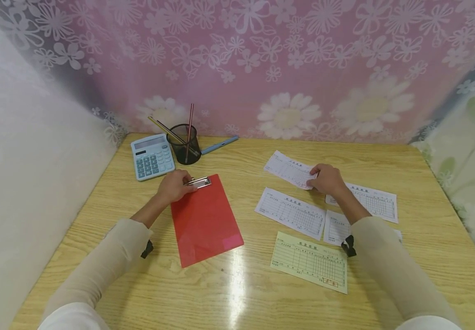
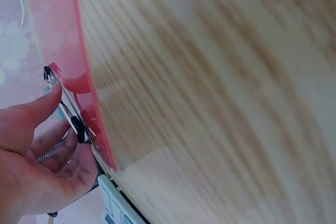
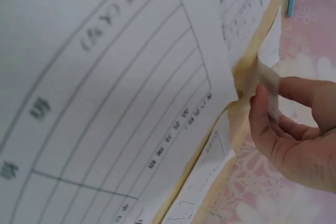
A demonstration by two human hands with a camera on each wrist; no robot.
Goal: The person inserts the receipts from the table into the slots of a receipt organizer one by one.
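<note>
A red clipboard (image 1: 206,224) lies on the table, its metal clip (image 1: 202,182) at the far end. My left hand (image 1: 173,185) grips it there; the left wrist view shows the thumb on the clip (image 2: 71,106) and the other fingers curled behind. On the right, a white printed receipt slip (image 1: 287,168) is pinched at its near right corner between the thumb and fingers of my right hand (image 1: 329,178). In the right wrist view the held slip (image 3: 269,85) bends up between the fingertips. Another white slip (image 1: 291,213) lies just nearer to me.
A yellow slip (image 1: 309,263) lies in front, and more white slips (image 1: 375,201) sit partly under my right forearm. At the back left stand a blue calculator (image 1: 152,158) and a black mesh cup (image 1: 183,144) with pencils. Beside the cup lies a blue pen (image 1: 220,145).
</note>
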